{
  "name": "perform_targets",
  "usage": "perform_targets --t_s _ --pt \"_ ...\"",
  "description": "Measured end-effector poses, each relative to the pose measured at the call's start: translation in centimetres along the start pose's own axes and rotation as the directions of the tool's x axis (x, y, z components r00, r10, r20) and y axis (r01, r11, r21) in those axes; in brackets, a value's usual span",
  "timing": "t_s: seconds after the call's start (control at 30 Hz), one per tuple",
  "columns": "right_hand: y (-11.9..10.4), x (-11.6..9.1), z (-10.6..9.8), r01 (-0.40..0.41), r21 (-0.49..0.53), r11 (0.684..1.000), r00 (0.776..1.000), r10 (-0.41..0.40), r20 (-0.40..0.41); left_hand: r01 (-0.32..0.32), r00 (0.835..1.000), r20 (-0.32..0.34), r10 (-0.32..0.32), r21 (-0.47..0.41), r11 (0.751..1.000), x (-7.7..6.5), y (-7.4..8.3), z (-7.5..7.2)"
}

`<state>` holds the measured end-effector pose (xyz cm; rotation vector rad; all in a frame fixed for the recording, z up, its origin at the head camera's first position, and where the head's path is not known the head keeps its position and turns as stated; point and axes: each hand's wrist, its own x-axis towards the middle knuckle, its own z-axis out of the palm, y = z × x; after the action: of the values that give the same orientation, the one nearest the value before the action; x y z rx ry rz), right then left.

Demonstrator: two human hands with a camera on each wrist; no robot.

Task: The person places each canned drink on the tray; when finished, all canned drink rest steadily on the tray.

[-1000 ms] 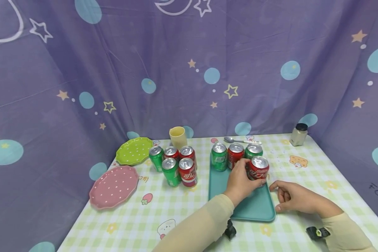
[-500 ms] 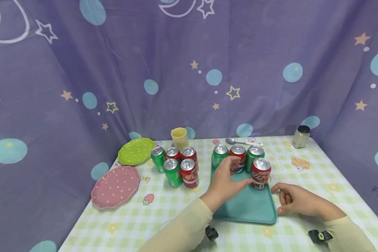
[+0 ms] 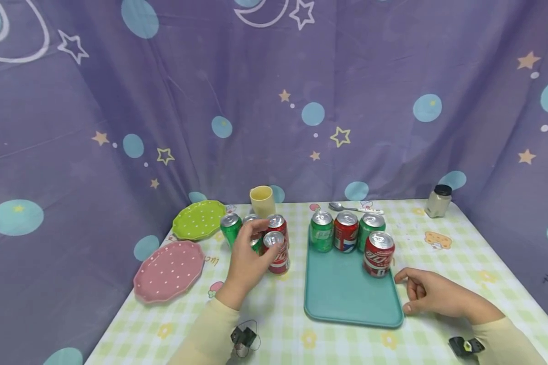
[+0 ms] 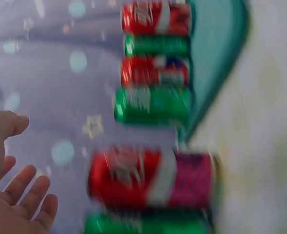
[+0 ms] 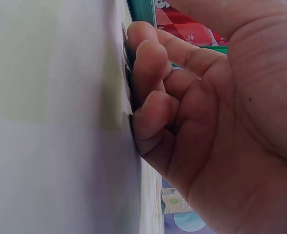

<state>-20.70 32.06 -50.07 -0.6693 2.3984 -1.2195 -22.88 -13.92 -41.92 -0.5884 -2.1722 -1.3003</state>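
Red cans (image 3: 379, 257) and green cans (image 3: 321, 237), silver-topped; tray (image 3: 351, 296), plain teal; pink plate (image 3: 169, 271) and lime plate (image 3: 198, 220), both white-dotted; cup (image 3: 263, 203), pale yellow; worktop (image 3: 347, 347), green-and-white check with yellow flowers; curtain (image 3: 255, 66), purple, blue spots, stars.

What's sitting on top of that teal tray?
On the teal tray stand four cans: a left green can, a middle red can, a right green can and a nearer red can. The surface directly beneath them is covered.
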Motion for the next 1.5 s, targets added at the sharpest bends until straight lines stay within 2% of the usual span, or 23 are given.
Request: perform_targets --t_s 0.13,0.3,0.4,0.63,0.77,1.1,1.3,1.5 --pt "0.1 0.0 0.0 0.002 0.007 1.000 1.000 -0.002 0.002 0.083 0.995 -0.059 -0.079 0.057 0.995 -1.1 -2.9 -2.4" --pt "0.0 0.0 0.0 0.009 0.010 1.000 1.000 -0.009 0.008 0.191 0.979 -0.080 -0.190 0.005 0.982 -2.4 -5.7 -4.2" --pt "0.0 0.0 0.0 0.007 0.008 1.000 1.000 -0.008 0.007 0.256 0.965 -0.054 -0.257 -0.033 0.966 -2.8 -6.7 -4.4" --pt "0.0 -0.1 0.0 0.007 0.013 1.000 1.000 -0.007 0.000 0.391 0.919 0.080 -0.386 -0.051 0.919 -3.6 -8.8 -3.9" --pt "0.0 -0.1 0.0 0.017 0.031 0.999 1.000 -0.017 0.000 0.417 0.905 0.113 -0.410 -0.046 0.908 -3.9 -9.5 -3.5" --pt "0.4 -0.1 -0.1 0.017 0.011 1.000 1.000 -0.018 0.005 0.448 0.889 0.117 -0.442 -0.025 0.894 -4.1 -10.5 -2.5" --pt "0.3 0.0 -0.1 0.026 0.007 1.000 1.000 -0.026 -0.002 0.446 0.891 0.100 -0.444 0.001 0.895 -4.1 -10.6 -2.1" --pt "0.1 -0.1 0.0 0.017 0.009 1.000 1.000 -0.017 -0.003 0.425 0.903 0.073 -0.424 0.006 0.905 -4.4 -10.8 -1.7"
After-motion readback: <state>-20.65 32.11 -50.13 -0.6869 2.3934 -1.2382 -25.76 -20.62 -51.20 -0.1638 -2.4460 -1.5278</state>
